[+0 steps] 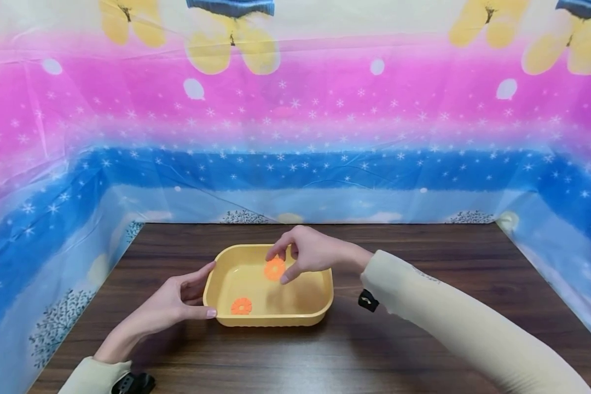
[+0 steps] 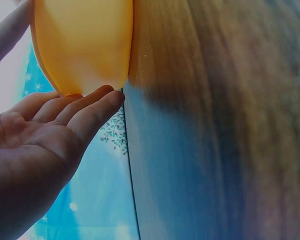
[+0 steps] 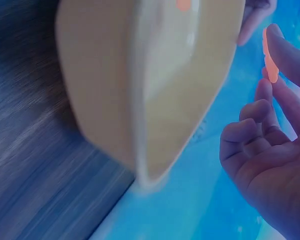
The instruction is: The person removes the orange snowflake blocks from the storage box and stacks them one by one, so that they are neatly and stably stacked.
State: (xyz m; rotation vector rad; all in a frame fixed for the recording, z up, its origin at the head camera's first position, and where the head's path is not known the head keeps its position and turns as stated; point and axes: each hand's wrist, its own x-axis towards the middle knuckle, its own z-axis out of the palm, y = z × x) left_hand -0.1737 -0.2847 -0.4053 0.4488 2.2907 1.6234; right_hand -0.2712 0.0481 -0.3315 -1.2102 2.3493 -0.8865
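Observation:
A yellow rectangular plastic basin (image 1: 276, 320) with rounded corners stands on the table. My left hand (image 1: 169, 303) holds its left end, thumb at the near corner and fingers along the outer wall (image 2: 85, 45). Over the basin, my right hand (image 1: 312, 253) pinches a thin orange flower-shaped disc (image 1: 274, 269) between thumb and fingertips. Seen edge-on in the right wrist view, that disc (image 3: 270, 57) is above the rim, with the other fingers curled below it. A second orange disc (image 1: 241, 306) lies inside the basin at the near left.
The dark wood table (image 1: 423, 241) runs back to a patterned cloth (image 1: 325, 164) hung behind it and on both sides. A black band (image 1: 368, 300) is on the right wrist, and another (image 1: 134, 383) on the left.

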